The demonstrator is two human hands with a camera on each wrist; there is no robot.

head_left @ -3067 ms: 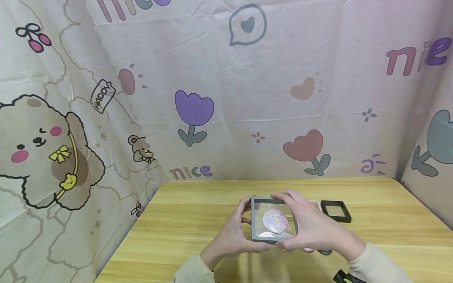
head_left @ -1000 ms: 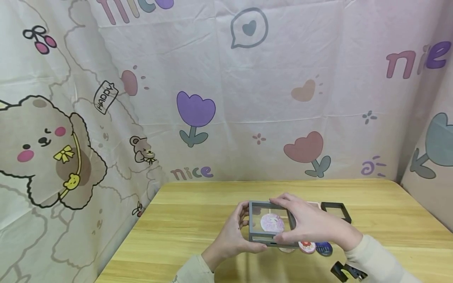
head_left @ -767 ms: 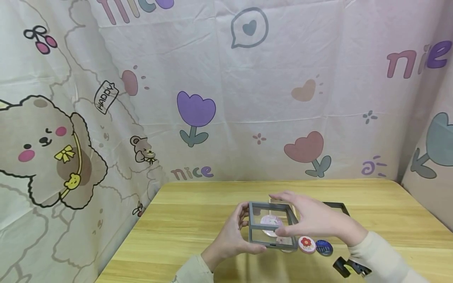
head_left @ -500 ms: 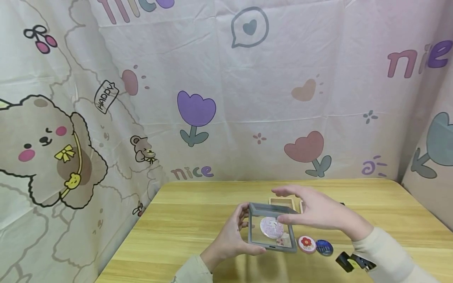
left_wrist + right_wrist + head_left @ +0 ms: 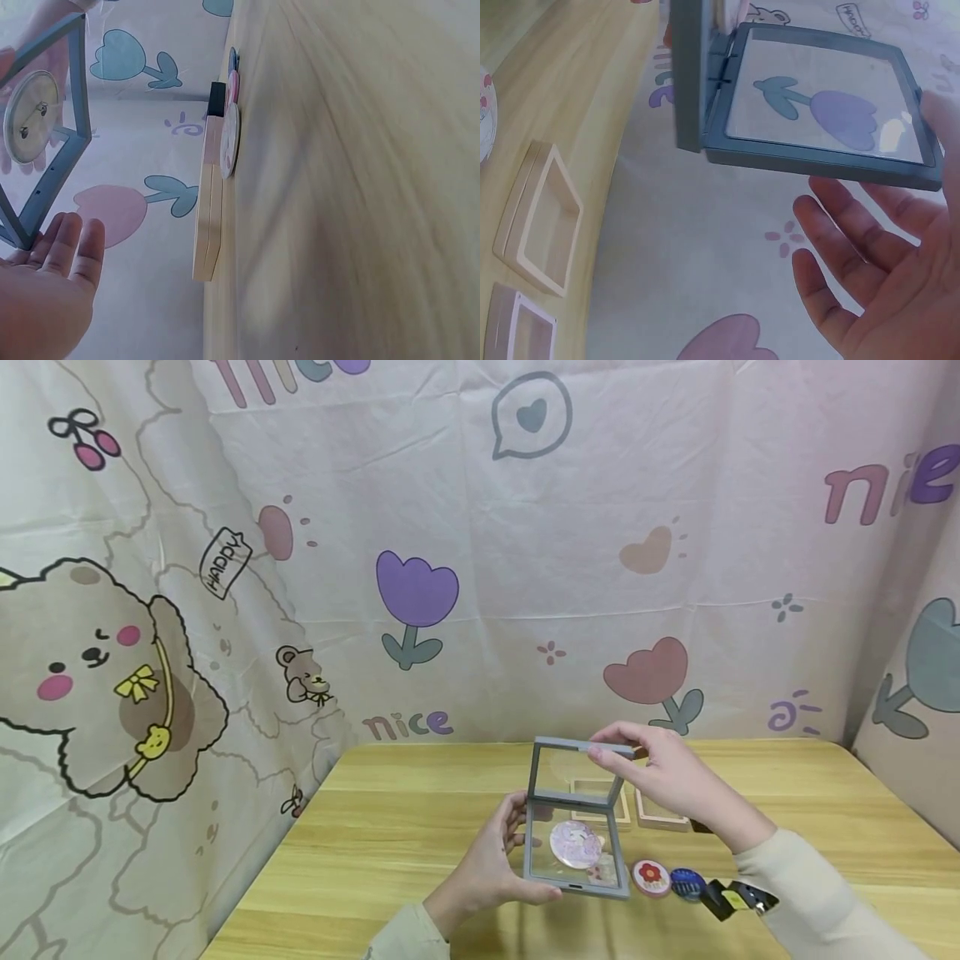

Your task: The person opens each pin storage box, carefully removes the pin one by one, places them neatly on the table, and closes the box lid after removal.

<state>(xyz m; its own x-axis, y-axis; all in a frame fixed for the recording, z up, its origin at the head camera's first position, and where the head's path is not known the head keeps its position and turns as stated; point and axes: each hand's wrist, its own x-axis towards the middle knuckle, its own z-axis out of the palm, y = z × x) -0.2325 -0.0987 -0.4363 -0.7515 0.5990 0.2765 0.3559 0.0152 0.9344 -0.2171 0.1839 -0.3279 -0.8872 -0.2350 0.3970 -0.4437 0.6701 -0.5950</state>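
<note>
A grey hinged display frame [image 5: 573, 803] with clear film stands opened in the air above the table, its lid raised nearly upright. On the lower half's film lies a round pale pink-purple pin badge [image 5: 576, 845]; its pin back [image 5: 31, 116] shows in the left wrist view. My left hand [image 5: 491, 860] grips the lower half at its left side, thumb along the front edge and fingers beneath. My right hand [image 5: 663, 768] pinches the lid's [image 5: 817, 154] free edge at its right corner, thumb on the near face; its other fingers spread behind.
On the table [image 5: 375, 843] behind lie a light wooden frame [image 5: 622, 814] and a pinkish frame [image 5: 663, 821]; a black frame [image 5: 701, 827] is mostly hidden by my right wrist. A red-flower badge [image 5: 650, 877] and a blue badge [image 5: 687, 884] lie at the right.
The lid was closed over the badge; it has swung up and back, hinged at the far side. My right hand has risen with it. My left hand has stayed nearly still.
</note>
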